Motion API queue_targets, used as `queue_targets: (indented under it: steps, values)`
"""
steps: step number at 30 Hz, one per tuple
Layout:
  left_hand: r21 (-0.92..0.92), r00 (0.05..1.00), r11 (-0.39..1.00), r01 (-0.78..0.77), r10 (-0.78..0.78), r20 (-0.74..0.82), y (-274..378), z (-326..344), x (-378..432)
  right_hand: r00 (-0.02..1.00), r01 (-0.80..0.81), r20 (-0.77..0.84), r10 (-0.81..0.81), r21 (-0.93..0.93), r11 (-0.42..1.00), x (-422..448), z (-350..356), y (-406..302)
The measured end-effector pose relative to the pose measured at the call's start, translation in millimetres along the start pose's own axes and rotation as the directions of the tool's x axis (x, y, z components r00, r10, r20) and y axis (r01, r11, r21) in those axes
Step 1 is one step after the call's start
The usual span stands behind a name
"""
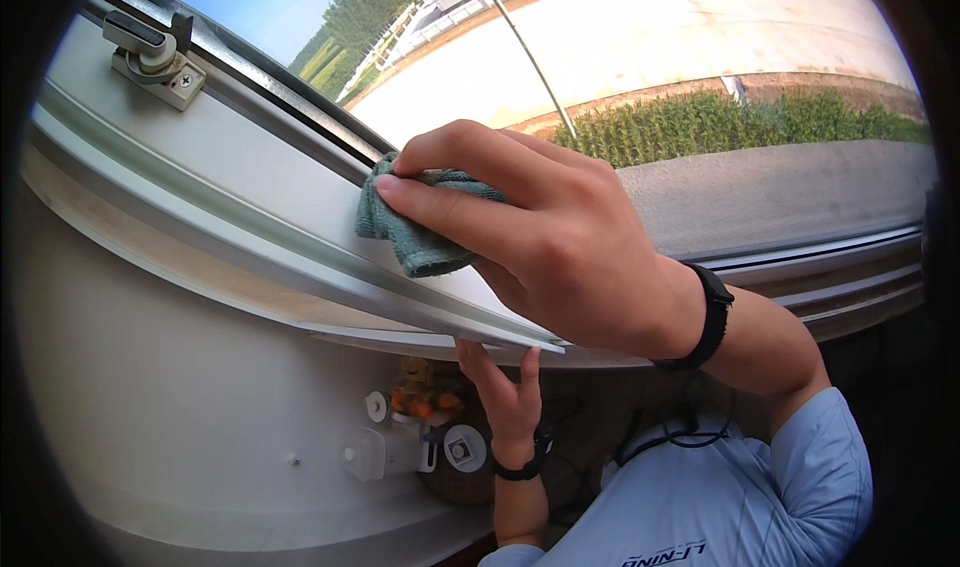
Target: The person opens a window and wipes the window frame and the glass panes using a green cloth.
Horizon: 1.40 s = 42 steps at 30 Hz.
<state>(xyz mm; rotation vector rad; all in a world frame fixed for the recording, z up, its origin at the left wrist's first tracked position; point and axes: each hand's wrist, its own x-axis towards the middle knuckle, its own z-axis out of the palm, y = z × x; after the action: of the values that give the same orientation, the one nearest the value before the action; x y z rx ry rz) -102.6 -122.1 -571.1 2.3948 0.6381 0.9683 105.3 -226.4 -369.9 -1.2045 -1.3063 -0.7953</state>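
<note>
My right hand point(547, 229), with a black band at its wrist, pinches a folded green cloth point(424, 241) between its fingers. The cloth lies against the white window frame point(277, 184), near the glass edge. Below it, my left hand point(504, 387) holds the lower edge of the frame, thumb and fingers apart and some fingertips hidden behind it. A dark watch or band is on the left wrist. At the upper left, a window handle point(139, 33) with a black inset is screwed to the frame.
Beneath the frame are a pale wall point(187, 387), a translucent plastic container point(375, 451), a round white object point(465, 448) and orange items point(424, 404). Window track rails point(847, 267) run along the right. A road, green plants and a pole show through the window.
</note>
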Motion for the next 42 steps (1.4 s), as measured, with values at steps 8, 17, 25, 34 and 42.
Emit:
queue_targets:
  steps: [8,17,25,34,42]
  values:
    - [0.051,1.0,0.999,0.001,-0.002,0.017,0.5,2.5,-2.9,0.967,-0.142,0.21,0.143,-0.023,0.99,-90.4,6.9,-10.7]
    - [-0.036,0.998,0.998,0.059,-0.06,-0.024,-10.4,0.0,-7.7,0.992,-0.042,0.123,0.042,-0.001,0.999,-31.7,-3.7,-10.8]
    - [-0.093,1.0,0.995,0.019,-0.02,-0.018,-11.7,6.5,-5.6,0.997,-0.042,0.061,0.037,0.086,0.995,-61.5,23.8,-11.3]
    - [-0.146,0.988,0.979,0.144,-0.151,-0.038,-1.7,3.6,-2.9,0.9,-0.287,0.358,0.25,0.055,0.956,-146.3,2.0,1.8]
    - [-0.124,0.995,0.988,0.089,-0.095,-0.04,3.2,1.4,-1.7,0.963,-0.253,0.145,0.226,0.204,0.946,-133.8,24.1,-2.3]
